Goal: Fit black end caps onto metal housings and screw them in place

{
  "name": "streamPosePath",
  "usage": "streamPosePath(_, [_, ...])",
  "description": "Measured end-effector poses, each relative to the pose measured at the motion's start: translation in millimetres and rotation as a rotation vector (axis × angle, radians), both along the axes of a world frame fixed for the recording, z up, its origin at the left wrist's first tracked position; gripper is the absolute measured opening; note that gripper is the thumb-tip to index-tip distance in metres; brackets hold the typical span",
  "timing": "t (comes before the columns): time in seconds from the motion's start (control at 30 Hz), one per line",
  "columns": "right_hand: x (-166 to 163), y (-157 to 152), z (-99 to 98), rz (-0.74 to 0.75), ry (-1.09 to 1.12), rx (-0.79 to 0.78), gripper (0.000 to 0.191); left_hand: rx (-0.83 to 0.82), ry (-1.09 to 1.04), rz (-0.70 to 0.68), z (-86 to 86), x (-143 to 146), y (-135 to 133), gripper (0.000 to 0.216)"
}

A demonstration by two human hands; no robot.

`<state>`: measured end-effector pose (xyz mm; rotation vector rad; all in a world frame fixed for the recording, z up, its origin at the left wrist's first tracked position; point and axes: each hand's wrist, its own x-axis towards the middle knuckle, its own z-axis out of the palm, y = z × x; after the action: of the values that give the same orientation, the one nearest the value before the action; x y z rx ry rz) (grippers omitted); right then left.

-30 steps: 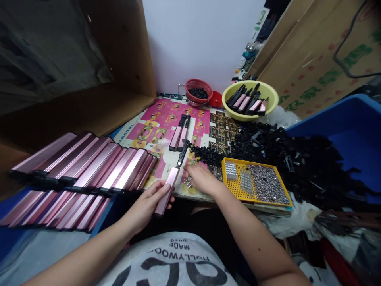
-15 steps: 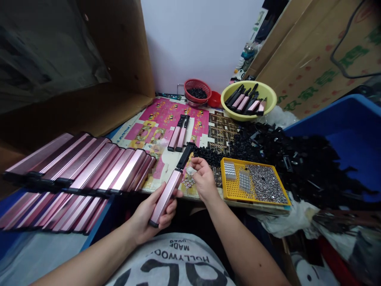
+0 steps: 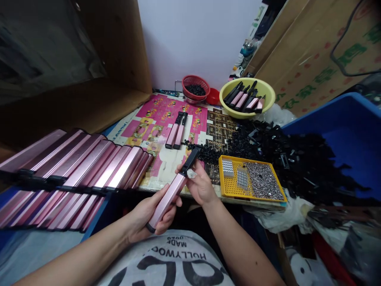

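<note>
A rose-pink metal bar [image 3: 168, 200] was held tilted above the table's near edge, grasped around its lower part by the left hand [image 3: 149, 214]. A black end piece [image 3: 190, 161] at its upper end was gripped by the right hand [image 3: 202, 184], and a small clear fragment [image 3: 192, 173] was seen against that hand, just beside the joint. To the left, rows of similar pink bars [image 3: 74, 167] were laid out. A pair of bars [image 3: 175, 135] was placed on a printed pink sheet [image 3: 166, 107]. To the right, a yellow perforated tray [image 3: 244, 160] holding small silver parts [image 3: 263, 180] was set beside a heap of black plastic parts [image 3: 285, 159], and more bars were held in a yellow basin [image 3: 268, 93].
</note>
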<state>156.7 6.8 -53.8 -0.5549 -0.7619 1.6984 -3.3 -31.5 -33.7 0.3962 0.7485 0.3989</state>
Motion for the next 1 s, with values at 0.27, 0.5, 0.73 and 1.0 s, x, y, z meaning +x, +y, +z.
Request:
streamPosePath(0.27, [32,16,5.7,-0.203,-0.240,-0.079,0.044,0.900,0.672,-0.066,23.6,-16,5,0.026])
streamPosePath(0.5, [40,20,10.7,-0.206,-0.449,-0.115,0.035,0.895,0.631,-0.009,17.3,-19,2,0.041])
streamPosePath(0.73, [88,36,30.2,-0.199,-0.483,0.106,0.049,0.808,0.596,-0.043,31.5,-24,-1,0.052])
streamPosePath(1.0, [14,4,29.9,0.411,-0.295,0.197,0.074,1.128,0.618,-0.131,42.7,7,-6,0.039])
